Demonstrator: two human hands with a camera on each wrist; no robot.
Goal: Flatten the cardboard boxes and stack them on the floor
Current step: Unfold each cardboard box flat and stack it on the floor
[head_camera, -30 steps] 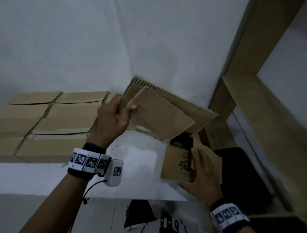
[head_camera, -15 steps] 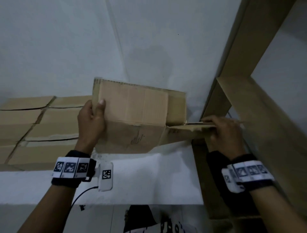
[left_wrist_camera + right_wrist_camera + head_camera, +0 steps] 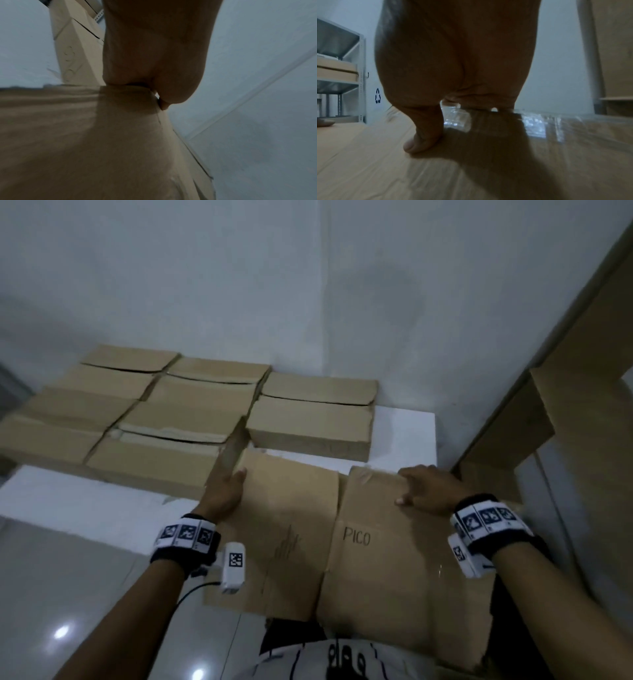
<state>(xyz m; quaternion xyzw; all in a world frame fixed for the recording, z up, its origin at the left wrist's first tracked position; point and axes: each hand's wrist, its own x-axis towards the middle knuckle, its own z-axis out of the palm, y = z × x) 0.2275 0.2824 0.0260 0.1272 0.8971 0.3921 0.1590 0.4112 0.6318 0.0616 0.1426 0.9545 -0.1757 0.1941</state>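
Observation:
A flattened brown cardboard box (image 3: pixel 376 577) with "PICO" written on it lies nearly level in front of my body. My left hand (image 3: pixel 224 489) grips its far left edge, thumb on top; the left wrist view shows the hand (image 3: pixel 154 60) wrapped over the board's (image 3: pixel 68 135) rim. My right hand (image 3: pixel 423 487) holds the far right edge, fingers hooked over it. In the right wrist view, that hand's (image 3: pixel 453 67) thumb presses on the board (image 3: pixel 368 162) beside a strip of clear tape (image 3: pixel 534 125).
Several low stacks of flattened boxes (image 3: pixel 191 419) lie side by side on a white floor (image 3: pixel 404 433) against the wall, the nearest (image 3: pixel 311 422) just beyond my hands. Tall cardboard panels (image 3: pixel 541 412) stand at the right. A metal shelf (image 3: pixel 342 81) stands at the left.
The box, held upright and partly folded before, now lies flat and lower, closer to my body. My right hand moved from the side flap to the far edge.

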